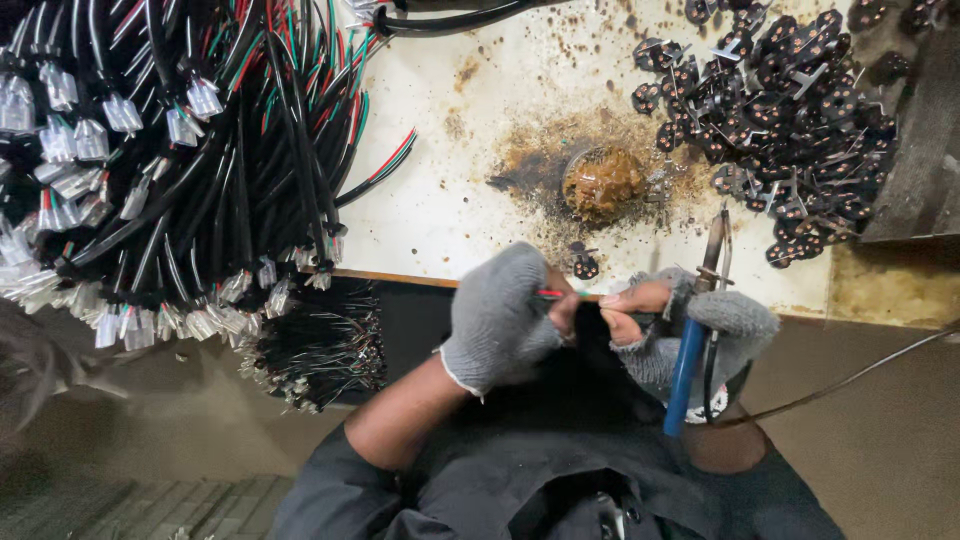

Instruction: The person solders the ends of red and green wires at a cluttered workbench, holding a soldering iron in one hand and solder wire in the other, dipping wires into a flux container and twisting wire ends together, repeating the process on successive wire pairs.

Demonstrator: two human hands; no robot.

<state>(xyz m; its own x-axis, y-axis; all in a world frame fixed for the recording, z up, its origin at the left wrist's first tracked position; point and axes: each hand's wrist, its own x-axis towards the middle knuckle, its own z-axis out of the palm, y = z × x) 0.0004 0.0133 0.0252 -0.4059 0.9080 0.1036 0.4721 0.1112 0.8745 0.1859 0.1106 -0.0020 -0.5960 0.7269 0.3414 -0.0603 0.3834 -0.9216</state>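
The left hand (500,320), in a grey glove, is clenched around the thin red and green wires (562,294), pinching them just before the bench edge. The right hand (690,325), also in a grey glove with bare fingertips, meets the same wires from the other side and grips their end; it also holds a blue-handled soldering iron (690,370), which stands nearly upright with its tip pointing away from the person. Both hands are touching or just apart, below the edge of the white, stained worktable (450,200). Just beyond the hands, on the table, sits a small round pot of brown flux (603,182), ringed by dark scorch marks. A single black round part (585,266) lies between the flux pot and the hands. To the right of the flux pot and farther off lies a heap of black round parts (790,110). To the left of it, a big bundle of black cables with white connectors (170,170) hangs over the table edge.
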